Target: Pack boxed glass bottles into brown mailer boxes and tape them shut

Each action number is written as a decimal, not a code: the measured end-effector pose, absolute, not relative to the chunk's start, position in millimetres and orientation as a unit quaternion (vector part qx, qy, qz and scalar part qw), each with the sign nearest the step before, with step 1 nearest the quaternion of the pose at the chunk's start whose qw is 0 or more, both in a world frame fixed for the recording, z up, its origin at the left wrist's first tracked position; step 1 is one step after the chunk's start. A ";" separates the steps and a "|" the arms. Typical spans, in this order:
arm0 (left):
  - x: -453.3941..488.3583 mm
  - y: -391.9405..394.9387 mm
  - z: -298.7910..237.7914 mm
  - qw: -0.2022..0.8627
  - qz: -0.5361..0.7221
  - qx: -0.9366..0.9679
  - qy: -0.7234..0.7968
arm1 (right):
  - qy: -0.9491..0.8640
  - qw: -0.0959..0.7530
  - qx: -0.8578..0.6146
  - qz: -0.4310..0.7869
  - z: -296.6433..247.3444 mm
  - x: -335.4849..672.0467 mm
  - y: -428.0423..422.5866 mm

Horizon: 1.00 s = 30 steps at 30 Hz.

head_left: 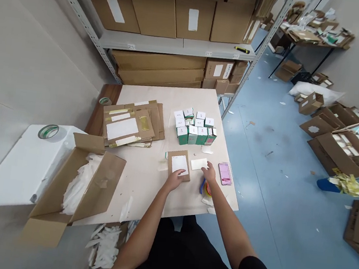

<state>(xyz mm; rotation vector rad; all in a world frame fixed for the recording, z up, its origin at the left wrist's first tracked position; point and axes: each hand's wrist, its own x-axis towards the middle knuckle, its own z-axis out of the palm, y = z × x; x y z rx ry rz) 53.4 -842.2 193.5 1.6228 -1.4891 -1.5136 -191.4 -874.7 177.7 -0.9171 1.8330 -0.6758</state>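
A flat cardboard box [188, 176] with a white label on top lies near the table's front edge. My left hand [174, 179] rests on its lower left part, fingers stretched over the label. Just right of the box, my right hand [209, 173] pinches the corner of a white paper slip [198, 164]. Under my right wrist lie a tape roll with red and yellow [207, 189] and a blue-handled tool [202, 186], partly hidden. A pink-screened phone [225, 174] lies to the right. Several small green-and-white boxes [192, 135] stand behind.
Flattened cardboard pieces [131, 123] are stacked at the table's left. An open carton [106, 186] of white packing material stands beside the table. A metal shelf [178, 46] with brown boxes rises behind. Tape rolls [48, 131] lie at left; cartons [332, 150] crowd the floor at right.
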 end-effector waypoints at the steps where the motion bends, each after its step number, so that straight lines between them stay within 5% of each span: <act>1: 49.4 -843.6 190.8 0.221 -0.553 0.598 -0.536 | 0.758 0.475 -0.365 -0.257 170.6 -198.7 -884.1; 14: 35.9 -836.6 180.3 0.217 -0.564 0.620 -0.501 | 0.828 0.375 -0.415 -0.031 86.2 -205.4 -948.2; 30: 28.0 -888.3 216.2 0.213 -0.527 0.615 -0.546 | 0.766 0.403 -0.471 -0.172 157.5 -254.3 -944.2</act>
